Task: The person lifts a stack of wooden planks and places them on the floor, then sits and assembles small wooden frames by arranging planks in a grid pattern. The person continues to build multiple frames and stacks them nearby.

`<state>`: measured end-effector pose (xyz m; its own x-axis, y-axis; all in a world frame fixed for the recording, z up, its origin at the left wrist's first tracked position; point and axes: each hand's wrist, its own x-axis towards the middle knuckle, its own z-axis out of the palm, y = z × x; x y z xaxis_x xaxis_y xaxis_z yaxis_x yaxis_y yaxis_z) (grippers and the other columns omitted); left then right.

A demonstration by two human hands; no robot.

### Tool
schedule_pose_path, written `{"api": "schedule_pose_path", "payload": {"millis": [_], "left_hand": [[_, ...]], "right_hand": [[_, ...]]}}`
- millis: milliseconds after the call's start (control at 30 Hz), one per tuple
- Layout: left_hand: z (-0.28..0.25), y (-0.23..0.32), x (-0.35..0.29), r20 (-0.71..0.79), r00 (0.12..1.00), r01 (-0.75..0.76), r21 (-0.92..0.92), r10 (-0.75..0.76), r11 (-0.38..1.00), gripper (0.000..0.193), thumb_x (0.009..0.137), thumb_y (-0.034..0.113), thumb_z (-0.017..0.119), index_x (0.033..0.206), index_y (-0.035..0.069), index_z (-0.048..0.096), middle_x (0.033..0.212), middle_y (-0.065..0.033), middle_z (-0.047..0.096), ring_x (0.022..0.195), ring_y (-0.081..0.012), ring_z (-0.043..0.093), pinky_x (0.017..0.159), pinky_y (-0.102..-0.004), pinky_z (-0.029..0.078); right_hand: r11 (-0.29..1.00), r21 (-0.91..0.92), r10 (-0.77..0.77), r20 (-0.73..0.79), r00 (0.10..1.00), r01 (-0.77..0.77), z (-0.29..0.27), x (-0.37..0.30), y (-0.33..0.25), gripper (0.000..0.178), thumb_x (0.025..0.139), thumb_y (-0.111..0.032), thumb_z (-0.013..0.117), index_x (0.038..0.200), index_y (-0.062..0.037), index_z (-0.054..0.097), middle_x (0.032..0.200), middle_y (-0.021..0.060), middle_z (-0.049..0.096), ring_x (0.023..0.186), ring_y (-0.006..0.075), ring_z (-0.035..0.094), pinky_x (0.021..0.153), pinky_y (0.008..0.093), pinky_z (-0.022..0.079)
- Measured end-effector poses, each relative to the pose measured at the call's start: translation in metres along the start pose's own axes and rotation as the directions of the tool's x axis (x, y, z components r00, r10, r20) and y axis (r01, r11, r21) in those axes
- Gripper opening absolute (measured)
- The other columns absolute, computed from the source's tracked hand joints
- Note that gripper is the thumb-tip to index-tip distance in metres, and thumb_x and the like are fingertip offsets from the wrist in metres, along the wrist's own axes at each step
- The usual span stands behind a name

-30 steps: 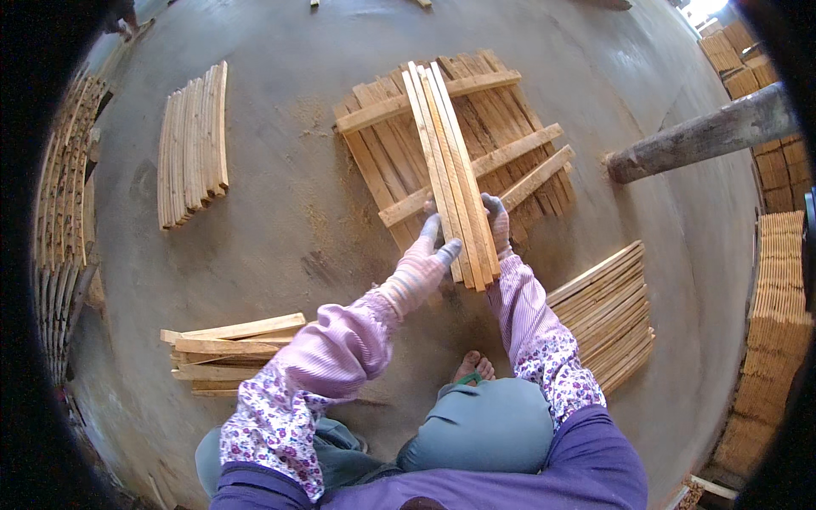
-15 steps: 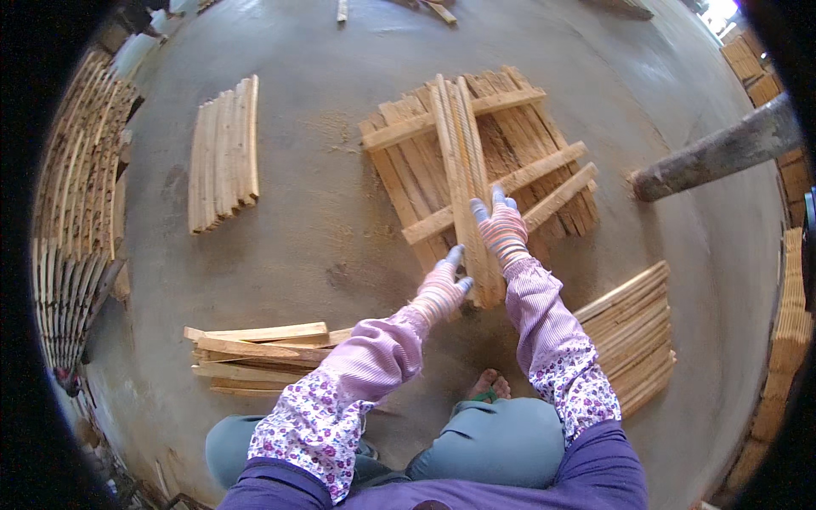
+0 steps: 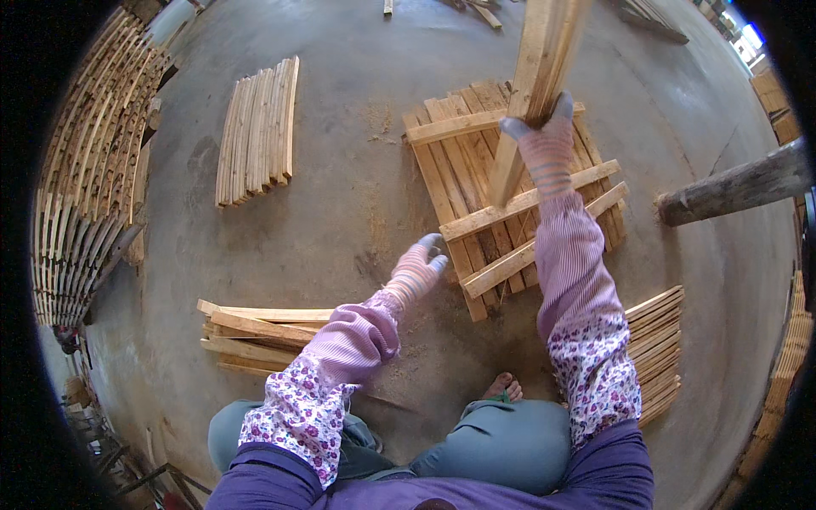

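My right hand [image 3: 546,143], in a striped glove with grey fingertips, is closed around a bundle of long wooden slats [image 3: 542,64]. The bundle stands steeply tilted, slightly blurred, its upper end cut off by the frame's top edge. Beneath it lies a square stack of boards [image 3: 456,189] on the floor, with crosswise battens [image 3: 493,217] on top. My left hand [image 3: 416,270], gloved the same way, hovers left of the stack's near corner with fingers apart and nothing in them.
A neat row of slats [image 3: 258,132] lies at the upper left, and a loose pile [image 3: 255,336] near my left knee. More slats [image 3: 656,353] are stacked by my right forearm. A round post [image 3: 731,187] stands right of the boards. Long timber [image 3: 93,170] lines the left side.
The slats that lay across the board stack are lifted and tilted up in my right hand, which moved away from me. My left hand has drawn slightly left, off the slats.
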<state>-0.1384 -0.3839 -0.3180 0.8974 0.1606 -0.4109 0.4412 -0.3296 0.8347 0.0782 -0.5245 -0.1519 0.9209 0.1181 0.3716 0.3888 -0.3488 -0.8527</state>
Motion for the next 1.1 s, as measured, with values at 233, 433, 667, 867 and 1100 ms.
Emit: {"api": "schedule_pose_path", "payload": {"millis": [233, 433, 667, 867, 1100], "left_hand": [[-0.097, -0.054, 0.022, -0.132, 0.974, 0.212, 0.217, -0.186, 0.953, 0.059, 0.093, 0.028, 0.069, 0.146, 0.014, 0.049, 0.138, -0.019, 0.059, 0.128, -0.0338, 0.057, 0.108, -0.0435, 0.046], [-0.185, -0.138, 0.003, -0.326, 0.78, 0.624, 0.479, -0.534, 0.618, 0.12, 0.072, 0.054, 0.085, 0.162, 0.027, 0.012, 0.167, -0.0204, 0.009, 0.154, -0.0413, 0.01, 0.122, -0.056, 0.022], [-0.27, -0.195, 0.009, -0.35, 0.659, 0.748, 0.396, -0.666, 0.533, 0.156, 0.049, 0.069, 0.091, 0.161, 0.034, -0.012, 0.167, -0.0206, -0.017, 0.153, -0.0437, -0.016, 0.12, -0.0673, 0.01], [-0.286, -0.178, 0.03, -0.253, 0.674, 0.714, 0.463, -0.694, 0.525, 0.158, 0.048, 0.074, 0.089, 0.16, 0.035, -0.015, 0.165, -0.0241, -0.02, 0.152, -0.0476, -0.015, 0.12, -0.0663, 0.005], [-0.305, -0.187, 0.031, -0.166, 0.621, 0.737, 0.457, -0.766, 0.498, 0.153, 0.051, 0.07, 0.09, 0.161, 0.034, -0.01, 0.165, -0.0249, -0.019, 0.152, -0.0489, -0.015, 0.12, -0.0676, 0.004]], "right_hand": [[0.988, -0.123, 0.086, -0.068, 0.994, -0.094, 0.05, -0.002, 0.078, 0.093, 0.063, -0.021, 0.092, 0.135, 0.0013, 0.036, 0.127, 0.0218, 0.058, 0.117, 0.0354, 0.06, 0.101, 0.045, 0.05], [0.939, -0.322, 0.158, 0.102, 0.982, -0.118, 0.099, 0.009, 0.102, 0.092, 0.065, -0.027, 0.092, 0.134, 0.0016, 0.038, 0.126, 0.0216, 0.06, 0.117, 0.0376, 0.061, 0.101, 0.0443, 0.05], [0.855, -0.351, 0.492, 0.314, 0.812, -0.382, 0.278, -0.008, -0.002, 0.08, 0.067, -0.036, 0.087, 0.127, 0.0044, 0.053, 0.128, 0.0233, 0.061, 0.116, 0.037, 0.062, 0.1, 0.0431, 0.049], [0.676, -0.48, 0.704, 0.194, 0.683, -0.56, 0.438, -0.017, 0.025, 0.086, 0.071, -0.041, 0.082, 0.137, 0.0037, 0.05, 0.137, 0.0233, 0.057, 0.125, 0.0366, 0.059, 0.104, 0.0451, 0.049], [0.57, -0.604, 0.757, 0.122, 0.642, -0.557, 0.57, -0.001, -0.007, 0.102, 0.072, -0.056, 0.082, 0.148, -0.002, 0.039, 0.152, 0.0202, 0.042, 0.141, 0.0352, 0.044, 0.114, 0.0483, 0.042]]}}
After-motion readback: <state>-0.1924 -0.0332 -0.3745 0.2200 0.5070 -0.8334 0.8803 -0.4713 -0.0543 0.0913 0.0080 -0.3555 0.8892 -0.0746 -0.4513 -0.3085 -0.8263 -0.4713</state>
